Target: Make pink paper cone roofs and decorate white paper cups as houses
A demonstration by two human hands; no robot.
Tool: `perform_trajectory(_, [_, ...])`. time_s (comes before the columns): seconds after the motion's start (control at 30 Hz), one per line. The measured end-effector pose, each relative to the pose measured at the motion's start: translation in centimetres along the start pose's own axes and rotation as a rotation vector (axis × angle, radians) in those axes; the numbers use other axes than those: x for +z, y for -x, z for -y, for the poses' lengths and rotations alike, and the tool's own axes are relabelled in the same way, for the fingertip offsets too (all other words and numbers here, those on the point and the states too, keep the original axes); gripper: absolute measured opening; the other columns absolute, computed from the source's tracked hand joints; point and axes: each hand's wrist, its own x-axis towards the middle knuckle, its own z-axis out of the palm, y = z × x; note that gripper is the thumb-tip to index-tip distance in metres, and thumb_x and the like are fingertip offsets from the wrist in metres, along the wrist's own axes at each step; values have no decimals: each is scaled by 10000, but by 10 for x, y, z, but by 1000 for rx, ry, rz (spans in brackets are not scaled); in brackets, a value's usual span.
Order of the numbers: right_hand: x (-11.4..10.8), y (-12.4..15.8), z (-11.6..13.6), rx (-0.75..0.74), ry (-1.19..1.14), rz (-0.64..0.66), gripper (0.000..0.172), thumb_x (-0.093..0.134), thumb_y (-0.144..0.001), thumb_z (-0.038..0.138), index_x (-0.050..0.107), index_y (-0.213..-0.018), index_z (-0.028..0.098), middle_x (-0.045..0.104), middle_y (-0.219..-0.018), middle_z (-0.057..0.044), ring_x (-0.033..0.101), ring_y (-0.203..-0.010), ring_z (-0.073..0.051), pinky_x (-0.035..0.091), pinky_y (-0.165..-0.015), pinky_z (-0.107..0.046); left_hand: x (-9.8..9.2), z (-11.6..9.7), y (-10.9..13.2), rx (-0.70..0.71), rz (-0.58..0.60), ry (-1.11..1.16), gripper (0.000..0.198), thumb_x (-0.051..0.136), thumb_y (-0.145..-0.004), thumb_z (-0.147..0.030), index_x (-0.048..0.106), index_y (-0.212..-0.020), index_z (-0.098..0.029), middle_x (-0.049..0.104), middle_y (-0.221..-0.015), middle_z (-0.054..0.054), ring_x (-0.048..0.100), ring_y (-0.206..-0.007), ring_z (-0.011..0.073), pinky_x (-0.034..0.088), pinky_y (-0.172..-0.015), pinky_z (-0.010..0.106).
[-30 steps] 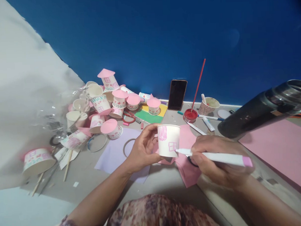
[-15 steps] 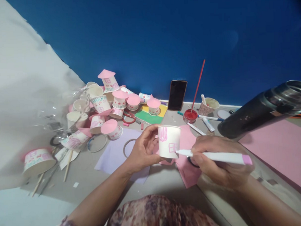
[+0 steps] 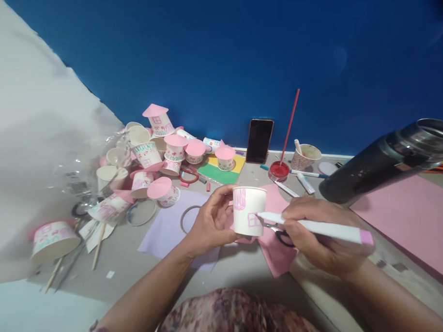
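Note:
A white paper cup (image 3: pixel 245 201) is held upside down by my left hand (image 3: pixel 212 219), thumb below and fingers at its left side. Pink marker lines on it form a scribbled door shape and a four-paned window. In my right hand (image 3: pixel 322 240) is a white felt-tip marker (image 3: pixel 329 228) with a pink end, its tip at the window's upper right edge. Behind the cup lie pink paper (image 3: pixel 277 256) and scissors (image 3: pixel 282 236), partly hidden. Lilac paper (image 3: pixel 162 236) with a tape ring (image 3: pixel 185 218) on it is left of my left hand.
Several decorated cups with pink paper roofs (image 3: pixel 156 110) are piled at the left beside clear plastic. A phone (image 3: pixel 260 140) leans on the blue wall. Near it stand a red pot (image 3: pixel 279 171) with a stick and a marker-holding cup (image 3: pixel 306 157). A dark flask (image 3: pixel 374 163) rises at right.
The marker tip has moved up along the window's right side, from its lower corner to its upper one. My left hand and the cup have stayed nearly still.

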Motion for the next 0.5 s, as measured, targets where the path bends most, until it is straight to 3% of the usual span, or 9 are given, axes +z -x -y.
perform_trajectory(0.13, [-5, -2, -1, 4, 59, 85, 206, 583, -883, 101, 651, -755, 248, 651, -578, -3, 606, -445, -169, 561, -494, -321, 1, 0, 0, -22, -15, -1, 828, 969, -579, -199, 576, -1304, -281, 638, -1309, 99, 589, -1289, 298, 468, -1094, 424])
perform_trajectory(0.37, [7, 6, 1, 72, 12, -108, 247, 562, -877, 93, 608, -691, 248, 626, -556, -13, 621, -486, -182, 504, -469, -326, 2, -2, -1, -26, -6, 26, 858, 998, -527, -192, 594, -1275, -300, 651, -1251, 72, 624, -1241, 294, 480, -1070, 424])
perform_trajectory(0.5, [11, 9, 1, 117, -21, -119, 272, 548, -889, 108, 594, -661, 251, 615, -549, -20, 601, -489, -187, 501, -479, -340, 3, -5, -1, -44, -9, 23, 865, 1005, -517, -193, 591, -1270, -288, 656, -1255, 84, 636, -1220, 297, 492, -1052, 422])
